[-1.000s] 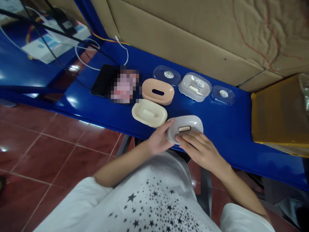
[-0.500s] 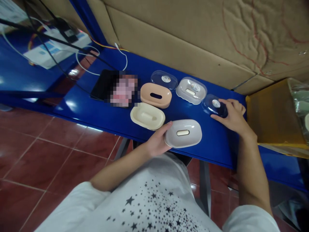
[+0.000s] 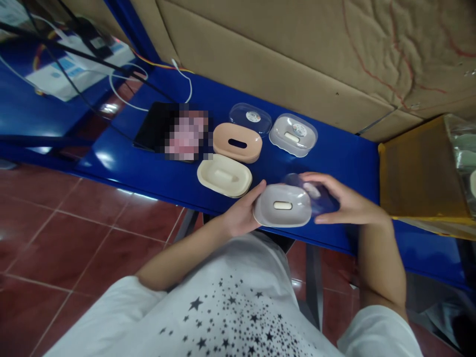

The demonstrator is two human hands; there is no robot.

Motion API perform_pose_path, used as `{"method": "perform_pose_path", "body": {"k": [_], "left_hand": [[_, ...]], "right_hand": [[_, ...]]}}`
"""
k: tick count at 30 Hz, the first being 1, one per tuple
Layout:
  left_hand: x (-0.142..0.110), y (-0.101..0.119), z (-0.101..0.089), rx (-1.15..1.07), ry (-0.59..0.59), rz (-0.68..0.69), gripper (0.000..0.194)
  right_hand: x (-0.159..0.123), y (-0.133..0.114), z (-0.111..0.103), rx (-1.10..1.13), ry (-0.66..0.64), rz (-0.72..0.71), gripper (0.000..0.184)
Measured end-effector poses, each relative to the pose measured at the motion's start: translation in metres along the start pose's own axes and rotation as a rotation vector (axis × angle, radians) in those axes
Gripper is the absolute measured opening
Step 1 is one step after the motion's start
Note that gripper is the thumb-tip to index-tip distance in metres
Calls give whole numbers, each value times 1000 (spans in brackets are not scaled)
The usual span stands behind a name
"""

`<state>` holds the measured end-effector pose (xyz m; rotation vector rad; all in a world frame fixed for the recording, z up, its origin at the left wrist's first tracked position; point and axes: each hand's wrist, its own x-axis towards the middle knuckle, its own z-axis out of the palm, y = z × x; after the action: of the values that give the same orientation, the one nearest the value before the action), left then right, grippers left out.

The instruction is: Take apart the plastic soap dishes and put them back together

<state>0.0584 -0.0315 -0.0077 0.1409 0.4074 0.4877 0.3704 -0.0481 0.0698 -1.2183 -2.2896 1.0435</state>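
My left hand [image 3: 243, 213] grips the left end of a grey oval soap dish [image 3: 266, 210] with a cream bar in its central slot. Close to the dish's right end, my right hand [image 3: 342, 201] holds a clear lid [image 3: 323, 202] with a round sticker, blurred by motion. The lid's left edge reaches the dish's upper right rim; whether they touch I cannot tell. Left of the grey dish lie a cream dish [image 3: 208, 173] and a peach dish [image 3: 219, 144] with a dark slot. Behind them are another clear lid [image 3: 240, 114] and a lidded grey dish [image 3: 275, 136].
A dark tablet-like device [image 3: 150, 126] with a pixelated screen lies at the left of the blue table [image 3: 349, 148]. White cables [image 3: 190, 87] and a power strip [image 3: 80, 72] are beyond it. A cardboard box [image 3: 416, 171] stands at right, cardboard panels [image 3: 260, 59] behind.
My right hand has lifted the clear lid off the table and brought it left to the grey dish. My left hand keeps the dish in nearly the same place.
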Motion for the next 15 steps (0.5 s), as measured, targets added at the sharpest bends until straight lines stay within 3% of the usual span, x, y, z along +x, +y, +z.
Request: {"method": "perform_pose_path", "body": {"k": [5,15], "left_hand": [[2,-3,2,13,-9,50,51],[2,-4,5,5,18,93,52]], "right_hand": [[28,-23,41,-134,-18,-114,93],[21,-31,44,-249,-12,-138,88]]}}
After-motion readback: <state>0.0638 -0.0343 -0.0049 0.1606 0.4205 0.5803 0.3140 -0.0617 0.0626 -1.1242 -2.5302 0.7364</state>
